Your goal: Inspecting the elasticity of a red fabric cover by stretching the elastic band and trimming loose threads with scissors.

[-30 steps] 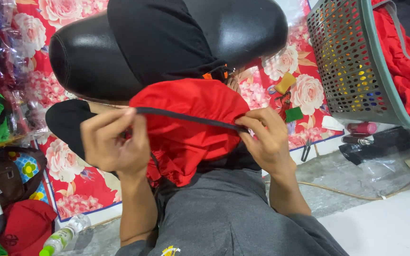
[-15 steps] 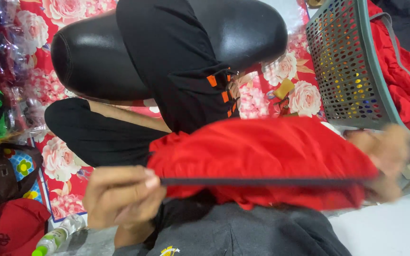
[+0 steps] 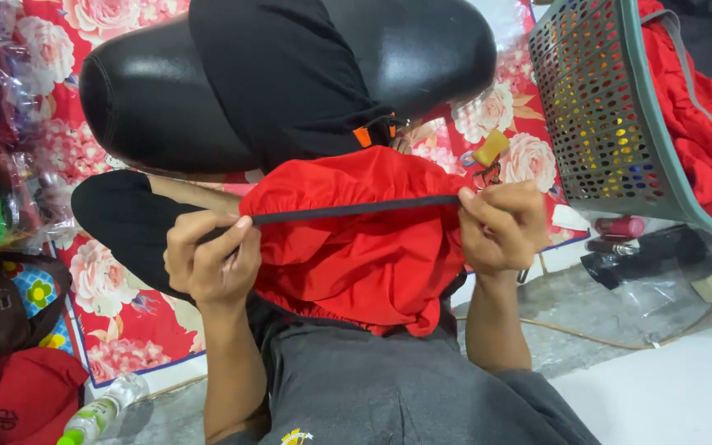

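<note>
A red garment (image 3: 356,247) with a black elastic band (image 3: 356,209) hangs in front of me over my grey shorts (image 3: 389,387). My left hand (image 3: 206,262) pinches the band's left end. My right hand (image 3: 500,224) grips its right end, and the band runs taut between them. Behind the garment a black cloth (image 3: 282,74) lies draped over a glossy black padded seat (image 3: 150,99).
A grey-green perforated basket (image 3: 611,107) holding red fabric (image 3: 694,107) stands at the upper right. A red floral mat (image 3: 133,321) covers the floor. Bags and a red cap (image 3: 30,395) lie at the lower left beside a plastic bottle (image 3: 96,416). Small tools lie near the basket.
The hands first spread wide, stretching the band, then came partly back together. The garment rose again toward the seat.
</note>
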